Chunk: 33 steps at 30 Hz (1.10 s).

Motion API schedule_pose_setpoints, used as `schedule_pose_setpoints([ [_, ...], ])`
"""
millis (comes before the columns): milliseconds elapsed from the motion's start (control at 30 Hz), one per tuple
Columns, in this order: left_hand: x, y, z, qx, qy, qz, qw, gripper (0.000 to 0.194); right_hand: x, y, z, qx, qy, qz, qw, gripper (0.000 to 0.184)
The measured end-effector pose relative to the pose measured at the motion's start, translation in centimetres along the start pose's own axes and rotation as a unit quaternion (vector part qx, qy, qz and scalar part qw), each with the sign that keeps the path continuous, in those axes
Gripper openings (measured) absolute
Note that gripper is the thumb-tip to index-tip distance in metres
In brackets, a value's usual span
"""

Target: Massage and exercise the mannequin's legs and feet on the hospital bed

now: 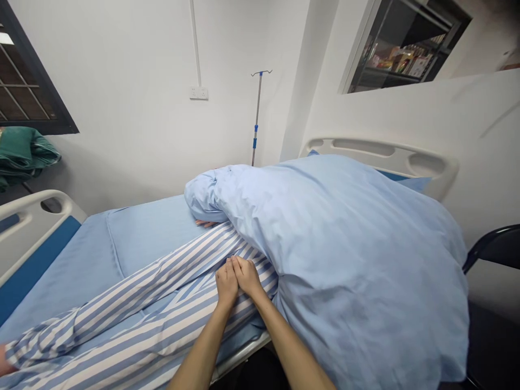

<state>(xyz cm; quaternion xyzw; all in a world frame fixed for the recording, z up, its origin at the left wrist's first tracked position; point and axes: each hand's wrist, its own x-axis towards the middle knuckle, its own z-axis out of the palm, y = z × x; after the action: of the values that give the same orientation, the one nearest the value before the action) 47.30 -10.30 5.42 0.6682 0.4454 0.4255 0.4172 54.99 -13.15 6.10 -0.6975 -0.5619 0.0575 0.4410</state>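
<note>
My left hand (226,283) and my right hand (246,276) are side by side, touching, over the upper leg of a person lying on the bed. Both have curled, closed fingers, and the fingertips are hidden, so whether they pinch any cloth cannot be made out. Beneath them are blue-and-white striped trousers (162,330) covering both legs. A light blue quilt (345,233) is heaped over the person's upper body, its edge just right of my hands. From under its far side the person's hand (205,222) shows.
The bed has a light blue sheet (150,230), a white footboard (36,227) at left and a headboard (430,162) at right. An IV pole (257,122) stands behind the bed by the wall. A dark chair (498,246) is at the right edge; green cloth (26,154) lies at far left.
</note>
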Motion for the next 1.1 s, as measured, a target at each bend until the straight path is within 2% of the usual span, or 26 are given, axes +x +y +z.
schedule_pose_setpoints([
  [167,-0.2,0.5,0.1,0.015,-0.013,-0.004,1.0,0.048,-0.2,0.7,0.5,0.088,0.027,0.011,0.996,0.042],
  [333,0.3,4.5,1.6,-0.065,-0.012,0.042,0.997,0.046,0.3,1.5,-0.3,0.236,0.074,0.054,0.967,0.044],
  [433,0.8,6.2,2.7,-0.128,-0.008,0.047,0.991,0.047,0.6,2.0,-0.5,0.281,0.086,0.064,0.954,0.043],
  [500,0.8,5.7,3.3,-0.12,0.013,0.021,0.992,0.046,0.6,2.2,-0.5,0.289,0.107,0.082,0.948,0.043],
  [567,0.5,4.2,3.6,-0.077,0.021,0.004,0.997,0.045,0.6,2.4,-0.3,0.291,0.127,0.107,0.942,0.044],
  [667,-0.3,1.7,3.7,-0.025,0.007,0.014,1.0,0.045,0.5,2.6,-0.1,0.277,0.136,0.117,0.944,0.044],
  [733,-0.5,0.9,3.7,-0.014,0.006,0.019,1.0,0.046,0.5,2.4,-0.2,0.263,0.141,0.105,0.949,0.043],
  [833,-0.3,0.7,3.7,-0.022,0.002,0.015,1.0,0.046,0.7,1.8,-0.9,0.218,0.129,0.082,0.964,0.042],
  [933,-0.1,0.7,3.9,-0.034,-0.019,0.015,0.999,0.046,0.9,1.1,-2.2,0.113,0.082,0.027,0.99,0.04],
  [1000,-0.1,0.6,3.9,-0.019,-0.032,0.02,0.999,0.045,0.9,1.2,-2.9,0.054,0.065,-0.001,0.996,0.039],
  [1100,-0.2,0.7,4.1,0.019,-0.025,0.014,0.999,0.048,0.9,2.5,-2.9,0.055,0.1,0.032,0.993,0.045],
])
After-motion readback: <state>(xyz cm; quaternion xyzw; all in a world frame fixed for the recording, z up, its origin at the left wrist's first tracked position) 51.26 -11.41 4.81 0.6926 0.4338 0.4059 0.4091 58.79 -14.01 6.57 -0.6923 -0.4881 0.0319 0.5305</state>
